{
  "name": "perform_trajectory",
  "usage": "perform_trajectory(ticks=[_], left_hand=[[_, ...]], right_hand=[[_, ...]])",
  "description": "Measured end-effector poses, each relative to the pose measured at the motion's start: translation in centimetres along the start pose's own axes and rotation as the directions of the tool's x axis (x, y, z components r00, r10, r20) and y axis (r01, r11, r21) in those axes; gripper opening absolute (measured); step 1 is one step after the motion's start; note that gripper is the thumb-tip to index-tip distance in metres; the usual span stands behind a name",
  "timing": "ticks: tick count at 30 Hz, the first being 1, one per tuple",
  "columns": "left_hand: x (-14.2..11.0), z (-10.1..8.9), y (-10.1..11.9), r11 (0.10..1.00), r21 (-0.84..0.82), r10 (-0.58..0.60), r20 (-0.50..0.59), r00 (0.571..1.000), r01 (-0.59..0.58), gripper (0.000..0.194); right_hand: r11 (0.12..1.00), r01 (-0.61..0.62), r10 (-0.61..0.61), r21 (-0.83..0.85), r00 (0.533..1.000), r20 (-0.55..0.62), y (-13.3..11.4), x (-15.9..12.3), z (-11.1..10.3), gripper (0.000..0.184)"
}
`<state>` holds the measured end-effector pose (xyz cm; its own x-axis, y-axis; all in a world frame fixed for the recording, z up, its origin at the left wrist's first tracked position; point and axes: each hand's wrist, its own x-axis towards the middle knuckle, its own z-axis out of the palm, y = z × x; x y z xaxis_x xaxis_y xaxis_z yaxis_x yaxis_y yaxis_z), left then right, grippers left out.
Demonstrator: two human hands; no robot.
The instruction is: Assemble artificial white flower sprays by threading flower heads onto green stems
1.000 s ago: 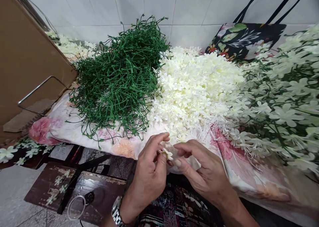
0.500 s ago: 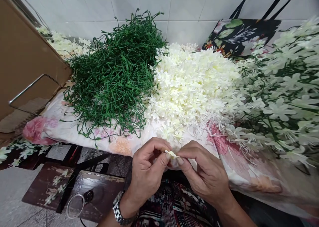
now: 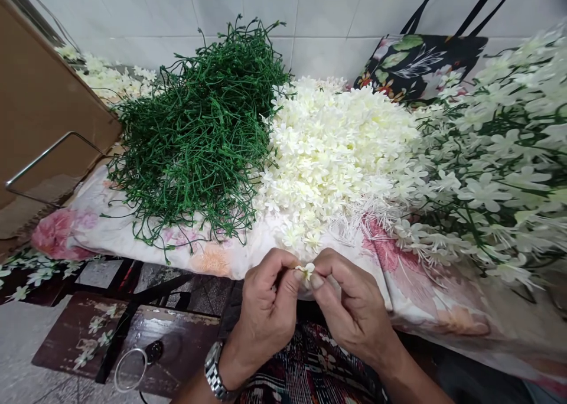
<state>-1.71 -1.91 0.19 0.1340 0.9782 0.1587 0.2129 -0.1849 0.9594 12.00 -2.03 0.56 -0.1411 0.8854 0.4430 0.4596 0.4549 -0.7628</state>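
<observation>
A small cream artificial flower [image 3: 305, 271] is pinched between the thumbs and forefingers of both my hands, just above my lap. My left hand [image 3: 270, 295], with a metal watch at the wrist, grips its left side. On its right side, my right hand [image 3: 349, 297] closes thumb and forefinger on it. Just beyond my fingers lies a heap of loose cream flower heads [image 3: 332, 150]. Left of that heap is a tangled pile of green plastic stems [image 3: 199, 138]. Thin white stamen-like strands [image 3: 361, 212] lie by the front of the flower heap.
A floral cloth [image 3: 212, 259] covers the work surface. Finished-looking flower sprays [image 3: 496, 185] crowd the right side, with a black floral bag [image 3: 416, 67] behind. A cardboard box [image 3: 48, 114] and a wire handle [image 3: 39, 162] stand left. A brown stool [image 3: 172, 345] is below left.
My right fingers were apart from the flower a second ago; now they pinch it together with my left. The flower has turned so its petals face up. The view has shifted slightly.
</observation>
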Motion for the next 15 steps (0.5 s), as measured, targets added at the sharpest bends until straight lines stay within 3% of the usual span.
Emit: perform_trajectory(ticks=[4, 8, 12, 15], left_hand=[[-0.2, 0.0, 0.2, 0.981, 0.135, 0.136, 0.014, 0.991, -0.136, 0.013], [-0.4, 0.2, 0.4, 0.97, 0.098, 0.224, -0.004, 0.975, -0.223, 0.014], [-0.4, 1.0, 0.2, 0.997, -0.003, 0.081, -0.074, 0.994, -0.082, 0.016], [-0.6, 1.6, 0.0, 0.996, -0.089, 0.03, -0.032, 0.999, -0.033, 0.016]], right_hand=[[0.997, 0.049, -0.052, -0.067, 0.998, -0.035, 0.4, -0.2, 0.4, 0.02], [0.994, 0.085, -0.088, -0.073, 0.995, -0.043, 0.7, -0.2, 0.7, 0.022], [0.962, 0.244, -0.253, -0.121, 0.966, -0.057, 0.6, -0.2, 1.1, 0.021], [0.969, 0.182, -0.202, -0.168, 0.973, -0.11, 0.8, 0.0, 1.3, 0.022]])
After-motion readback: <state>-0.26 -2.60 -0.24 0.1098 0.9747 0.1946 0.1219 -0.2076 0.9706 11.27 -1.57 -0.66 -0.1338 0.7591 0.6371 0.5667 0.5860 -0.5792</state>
